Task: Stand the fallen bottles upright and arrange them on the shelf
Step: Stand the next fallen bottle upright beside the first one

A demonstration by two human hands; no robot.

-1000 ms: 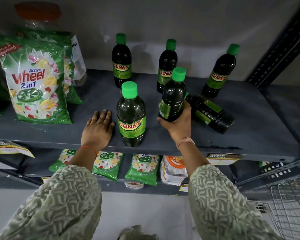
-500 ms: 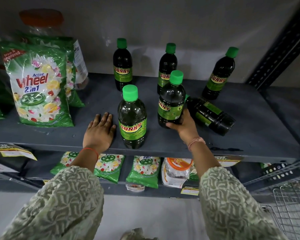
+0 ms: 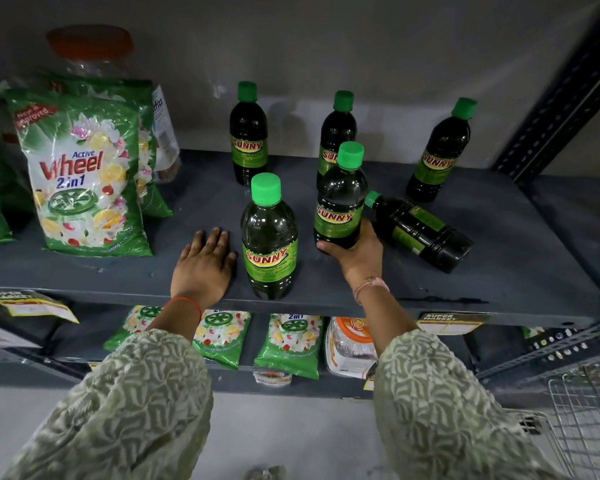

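Dark green SUNNY bottles with green caps stand on the grey shelf [image 3: 499, 271]. My right hand [image 3: 355, 252] grips the base of one upright bottle [image 3: 340, 199] in the middle of the shelf. Just right of it a fallen bottle [image 3: 420, 230] lies on its side, cap pointing left toward the held one. Another upright bottle [image 3: 269, 237] stands near the front edge, beside my left hand [image 3: 203, 265], which rests flat on the shelf, fingers apart. Three more bottles stand at the back: left [image 3: 248, 133], middle [image 3: 338, 129], right [image 3: 439, 150].
Green Wheel detergent bags [image 3: 84, 174] and a clear jar with an orange lid [image 3: 90, 46] fill the shelf's left side. A perforated black upright [image 3: 561, 98] bounds the right. Smaller packets [image 3: 288, 344] lie on the shelf below. A wire basket [image 3: 589, 420] sits at lower right.
My right hand has brought the held bottle from tilted to standing upright on the shelf and slid down to its base. The left hand has stayed flat.
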